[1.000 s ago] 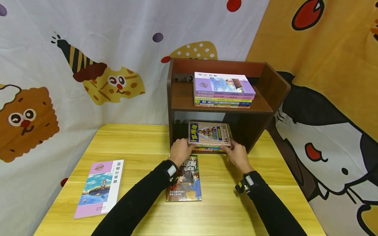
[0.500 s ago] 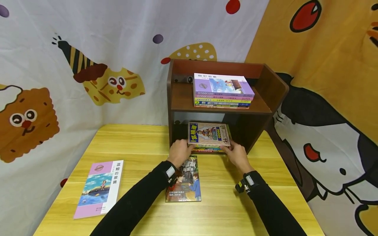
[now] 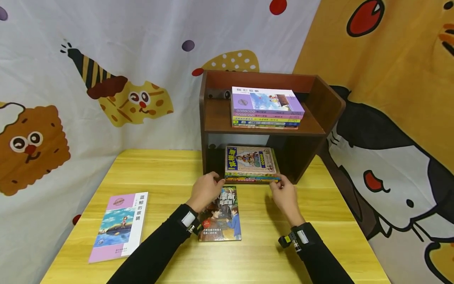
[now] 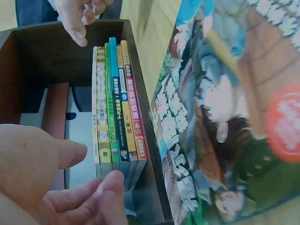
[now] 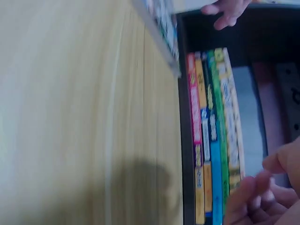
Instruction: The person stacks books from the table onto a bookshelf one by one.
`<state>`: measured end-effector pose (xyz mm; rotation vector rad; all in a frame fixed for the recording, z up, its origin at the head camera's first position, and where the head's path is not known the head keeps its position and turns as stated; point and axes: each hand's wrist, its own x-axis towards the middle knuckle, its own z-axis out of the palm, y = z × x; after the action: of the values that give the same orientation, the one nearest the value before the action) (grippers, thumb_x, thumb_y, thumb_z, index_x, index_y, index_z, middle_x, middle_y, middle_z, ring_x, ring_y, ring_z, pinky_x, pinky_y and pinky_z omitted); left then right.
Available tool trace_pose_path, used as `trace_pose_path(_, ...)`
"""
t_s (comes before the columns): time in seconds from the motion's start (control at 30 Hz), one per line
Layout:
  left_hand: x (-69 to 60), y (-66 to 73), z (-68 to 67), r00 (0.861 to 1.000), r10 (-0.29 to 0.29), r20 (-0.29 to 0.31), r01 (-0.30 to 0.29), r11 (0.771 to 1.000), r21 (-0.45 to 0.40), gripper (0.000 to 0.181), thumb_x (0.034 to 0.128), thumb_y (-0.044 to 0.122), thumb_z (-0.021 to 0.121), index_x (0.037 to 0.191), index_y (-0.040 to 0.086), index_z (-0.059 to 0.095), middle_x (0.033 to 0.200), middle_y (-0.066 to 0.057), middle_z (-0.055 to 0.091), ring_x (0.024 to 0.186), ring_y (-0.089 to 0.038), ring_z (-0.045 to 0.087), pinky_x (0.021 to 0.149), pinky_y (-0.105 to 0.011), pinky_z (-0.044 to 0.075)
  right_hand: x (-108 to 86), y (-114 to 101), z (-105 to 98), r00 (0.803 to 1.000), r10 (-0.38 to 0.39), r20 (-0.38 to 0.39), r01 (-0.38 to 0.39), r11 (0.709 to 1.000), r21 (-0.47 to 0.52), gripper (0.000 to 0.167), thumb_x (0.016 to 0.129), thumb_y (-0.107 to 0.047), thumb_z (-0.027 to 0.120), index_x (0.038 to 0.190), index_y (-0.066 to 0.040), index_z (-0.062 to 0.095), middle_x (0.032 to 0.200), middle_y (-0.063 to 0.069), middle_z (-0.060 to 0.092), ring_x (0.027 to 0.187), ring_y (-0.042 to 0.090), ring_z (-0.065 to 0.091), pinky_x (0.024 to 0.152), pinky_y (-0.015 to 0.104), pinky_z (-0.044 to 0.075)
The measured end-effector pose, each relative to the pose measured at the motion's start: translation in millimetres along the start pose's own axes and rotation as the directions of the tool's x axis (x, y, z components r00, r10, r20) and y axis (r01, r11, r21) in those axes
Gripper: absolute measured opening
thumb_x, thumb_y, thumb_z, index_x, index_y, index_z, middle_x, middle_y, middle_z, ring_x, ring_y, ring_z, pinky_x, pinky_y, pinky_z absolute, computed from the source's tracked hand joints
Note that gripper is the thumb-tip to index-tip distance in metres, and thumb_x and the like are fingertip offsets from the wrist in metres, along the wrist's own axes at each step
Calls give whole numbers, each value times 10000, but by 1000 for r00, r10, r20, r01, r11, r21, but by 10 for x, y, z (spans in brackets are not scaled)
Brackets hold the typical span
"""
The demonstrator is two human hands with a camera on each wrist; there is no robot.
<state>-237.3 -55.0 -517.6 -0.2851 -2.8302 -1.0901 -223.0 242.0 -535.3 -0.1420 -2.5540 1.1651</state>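
A stack of several children's books (image 3: 251, 161) lies flat in the lower compartment of a brown bookshelf (image 3: 308, 156), spines facing me. My left hand (image 3: 205, 192) is just off the stack's front left corner, thumb and fingers apart with nothing between them. In the left wrist view that hand (image 4: 37, 164) shows a gap between thumb and fingertips. Near the front right corner, my right hand (image 3: 285, 196) has loosely bent fingers close to the spines; whether a fingertip touches them is unclear. A comic-style paperback (image 3: 227, 217) lies on the table, partly under my left hand.
On the upper shelf sits another stack of books (image 3: 267, 108) with a purple cover on top. A pink-and-white book (image 3: 118, 228) lies at the left of the wooden table (image 3: 262, 252). Printed cloth (image 3: 152, 35) hangs behind the shelf.
Both hands have let go of the sides of the lower stack. The left has drawn back toward the left and front; the right has pulled slightly back. The stack stays in the lower compartment.
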Motion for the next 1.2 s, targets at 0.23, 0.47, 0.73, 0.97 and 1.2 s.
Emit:
trace_pose_path(0.23,-214,-157,-82,994,-111,-27,112,992,52,481,905,435,639,1170,34,656,881,-63,649,601,-171,558,501,-329,435,-251,-137,131,939,59,340,-89,993,72,343,975,-314,592,1280,-160,618,883,75,588,603,319,643,461,354,469)
trace_pose_path(0.47,-392,-356,-77,990,-132,-47,138,979,149,545,903,468,626,1148,-19,647,981,-156,586,771,-282,577,554,-396,474,-477,-230,305,870,56,490,-124,987,107,403,977,-332,590,1309,-105,604,962,103,627,651,276,658,506,374,500)
trace_pose_path(0.73,-548,-357,5,984,-178,5,174,968,180,614,858,521,672,1028,-69,647,943,-178,560,711,-283,552,567,-411,472,-636,-310,446,829,9,559,-103,985,137,429,990,-324,567,1334,-68,572,965,114,636,662,277,651,509,403,522)
trace_pose_path(0.97,-559,-333,128,990,-139,-30,142,968,205,666,690,549,823,888,-58,632,846,-154,520,705,-272,526,527,-365,456,-663,-336,536,837,3,548,-70,992,102,507,981,-308,583,1412,-57,493,1027,48,613,601,215,628,453,336,499)
trace_pose_path(1.2,-520,-266,138,991,-122,-57,130,976,172,651,661,424,882,961,-84,608,840,-170,515,715,-280,512,571,-381,437,-685,-359,584,829,-2,559,-60,994,93,512,985,-307,574,1428,-69,479,1003,35,627,596,206,632,472,351,511)
